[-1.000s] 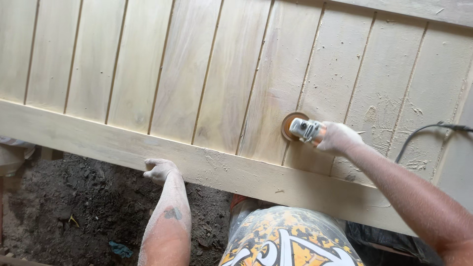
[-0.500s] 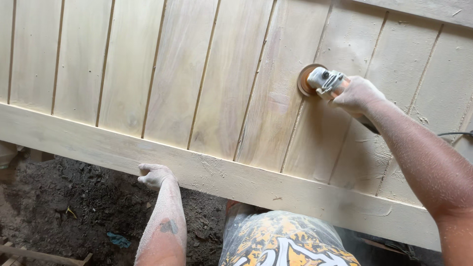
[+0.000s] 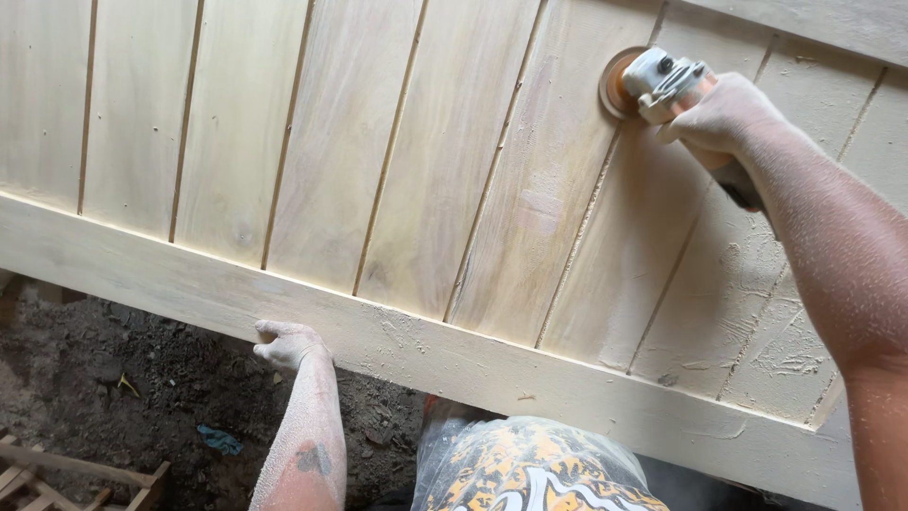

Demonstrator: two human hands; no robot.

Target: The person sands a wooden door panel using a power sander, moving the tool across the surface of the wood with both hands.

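Observation:
A large pale wooden panel of vertical planks (image 3: 426, 180) lies in front of me, with a wide rail (image 3: 454, 355) along its near edge. My right hand (image 3: 724, 118) grips a grey angle grinder (image 3: 667, 80) whose orange sanding disc (image 3: 615, 85) presses on a plank at the upper right. My left hand (image 3: 288, 343), dusted white, holds the lower edge of the near rail, fingers curled under it.
Dark soil (image 3: 123, 388) lies below the panel. Wooden scraps (image 3: 57, 473) sit at the bottom left, and a small blue scrap (image 3: 219, 440) lies on the soil. Rough filler patches (image 3: 757, 331) mark the planks at the right.
My right hand has carried the grinder up the planks, away from the near rail. My left hand keeps its hold on the rail's edge.

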